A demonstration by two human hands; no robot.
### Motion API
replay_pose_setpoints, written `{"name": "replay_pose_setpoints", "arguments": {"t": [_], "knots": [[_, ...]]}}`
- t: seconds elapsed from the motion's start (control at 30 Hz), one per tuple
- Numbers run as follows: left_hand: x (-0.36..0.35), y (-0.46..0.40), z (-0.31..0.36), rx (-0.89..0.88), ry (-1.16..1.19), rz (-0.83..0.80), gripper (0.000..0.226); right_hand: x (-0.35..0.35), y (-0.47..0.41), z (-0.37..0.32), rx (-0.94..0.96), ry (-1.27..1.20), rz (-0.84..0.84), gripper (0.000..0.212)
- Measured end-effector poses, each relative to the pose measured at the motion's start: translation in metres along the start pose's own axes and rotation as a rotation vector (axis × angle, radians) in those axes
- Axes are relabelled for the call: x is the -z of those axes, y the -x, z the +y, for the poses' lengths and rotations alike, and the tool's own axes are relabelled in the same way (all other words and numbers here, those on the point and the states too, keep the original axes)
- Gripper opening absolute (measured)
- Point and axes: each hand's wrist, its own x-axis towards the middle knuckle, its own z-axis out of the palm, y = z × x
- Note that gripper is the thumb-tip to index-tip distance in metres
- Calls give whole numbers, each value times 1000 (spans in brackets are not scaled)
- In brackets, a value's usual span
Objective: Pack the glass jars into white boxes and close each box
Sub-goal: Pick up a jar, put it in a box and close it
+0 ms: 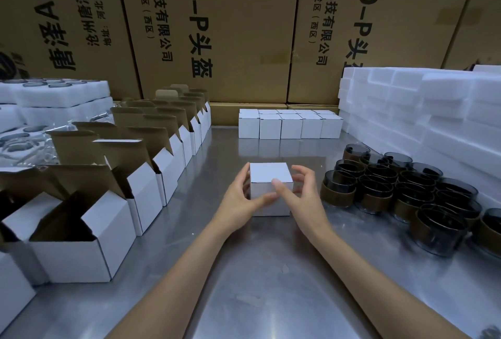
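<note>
— On the steel bench [260, 271], mid-frame in the head view, what are the hands doing?

— Both forearms reach forward and meet at a closed white box [271, 178]. The left hand [241, 203] cups its left side, thumb up along the far-left corner, fingers [264, 199] curled across the front face. The right hand [301, 197] has its thumb on the front top edge; its other fingers arch loosely beside the right face, and I cannot tell whether they touch it.

— How does the box sit?

— Flat on the bench, lid shut and facing up, roughly cubic, so no clear long axis; one corner edge turned slightly toward the camera.

— Around it?

— Open white boxes [141, 176] in rows at left, flaps raised; closed boxes [290, 125] lined at the back; dark glass jars [401, 192] clustered upright at right, beside stacked white foam [433, 111].
</note>
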Motion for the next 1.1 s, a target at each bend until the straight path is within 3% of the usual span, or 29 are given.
{"name": "replay_pose_setpoints", "arguments": {"t": [0.07, 0.17, 0.33, 0.57, 0.77, 1.1], "knots": [[2, -8, -3, -21, -58, 83, 50, -6, -11, 6, 6, 69, -24, 39], [12, -31, -15, 7, -151, 207, 50, -16, -36, 14, -28, 148, -34, 28], [32, -86, -40, 51, -229, 225, 53, -35, -92, 34, -106, 297, 14, 30], [59, -166, -80, 92, -349, 349, 29, -65, -165, 61, -159, 577, 48, 29], [74, -215, -100, 130, -423, 304, 29, -82, -210, 79, -155, 737, 51, 26], [79, -242, -113, 211, -412, 385, 20, -88, -236, 89, -181, 856, 38, 23]]}}
